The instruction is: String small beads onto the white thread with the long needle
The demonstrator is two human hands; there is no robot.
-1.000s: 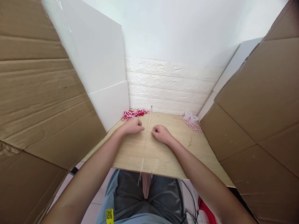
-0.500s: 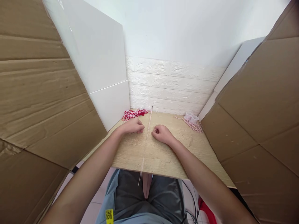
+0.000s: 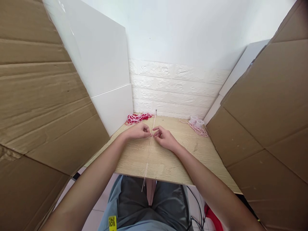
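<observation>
A white cord (image 3: pixel 149 150) runs taut from a small dark nail (image 3: pixel 156 110) at the wall's foot, across the wooden table and over its front edge, where loose ends hang. Its far stretch looks thicker, as if knotted or braided. To the left of this line, my left hand (image 3: pixel 138 131) is closed in a pinch, with a thin strand showing under its thumb and fingers. On the other side, my right hand (image 3: pixel 165 138) has its index finger stretched out and apart from the thumb, both tips close to the cord. The fingertips partly hide where the strands meet.
A tangle of red and pink-white cord (image 3: pixel 137 118) lies at the back left. Two small clear cups (image 3: pixel 199 123) and a pink cord bundle (image 3: pixel 198 130) are at the back right. Cardboard panels (image 3: pixel 269 112) flank both sides; a white brick-patterned wall (image 3: pixel 178 85) closes the back.
My left hand has moved slightly right, its thumb reaching to the cord. My right hand has come nearer the cord too, and its curled fingers have opened.
</observation>
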